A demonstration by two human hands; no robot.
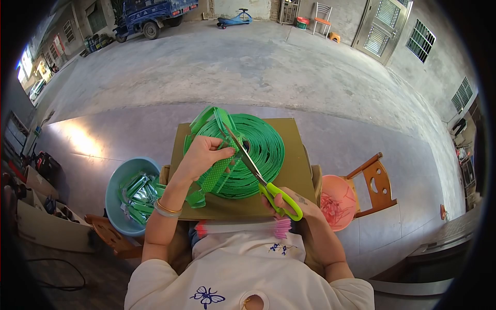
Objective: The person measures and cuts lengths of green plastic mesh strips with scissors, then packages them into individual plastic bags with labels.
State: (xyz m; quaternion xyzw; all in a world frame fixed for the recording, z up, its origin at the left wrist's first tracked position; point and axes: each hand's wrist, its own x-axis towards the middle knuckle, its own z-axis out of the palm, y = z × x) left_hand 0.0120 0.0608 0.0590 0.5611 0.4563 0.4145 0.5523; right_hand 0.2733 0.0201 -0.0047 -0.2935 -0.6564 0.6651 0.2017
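My left hand (202, 156) pinches a green dotted ribbon strip (211, 179) above a large coil of green ribbon (271, 150). The coil lies flat on a brown square tabletop (295, 150). Lime-green-handled scissors (252, 166) are gripped by my right hand (299, 202), with fingers through the handle loops. Their blades point up and left, and the tips reach the ribbon just beyond my left fingers. From this angle I cannot make out whether the blades are around the strip. Across my lap lies a bundle of pale strips with pink ends (243, 227).
Left of the table, a blue basin (114, 206) holds green and shiny pieces. A pink basin (347, 223) with pinkish strips is at the right, beside a wooden chair (376, 186). Farther off are a blue three-wheeled truck (150, 14) and a blue ride-on toy (235, 20).
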